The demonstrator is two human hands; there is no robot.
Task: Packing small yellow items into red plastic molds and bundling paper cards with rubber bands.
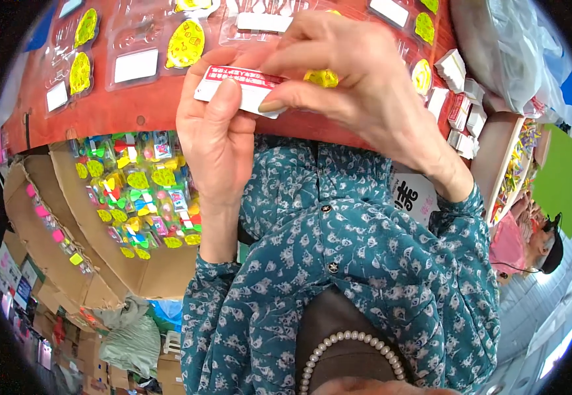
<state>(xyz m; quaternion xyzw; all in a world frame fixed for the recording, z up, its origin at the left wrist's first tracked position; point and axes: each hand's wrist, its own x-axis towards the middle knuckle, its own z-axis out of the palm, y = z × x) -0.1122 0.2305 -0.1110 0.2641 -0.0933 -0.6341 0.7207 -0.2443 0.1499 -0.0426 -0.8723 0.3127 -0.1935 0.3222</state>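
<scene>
A small stack of white paper cards [251, 99] with a red printed strip is held up over the near part of the red table [147, 112]. My left hand [217, 141] is closed on the stack's left part, thumb on top. With thumb and fingers, my right hand [371, 92] pinches its right end. Beyond the hands lie clear plastic blister trays [120, 39]. Several hold a yellow patterned piece [186, 43] and a white card [136, 66]. Some tray parts behind my hands are hidden.
Bundles of white-and-red cards [460, 110] sit at the table's right side, near a translucent plastic bag [496, 52]. At left, an open cardboard box [78, 204] holds many colourful packed toys [144, 191]. A tray of colourful pieces [523, 158] and another person [513, 243] are at right.
</scene>
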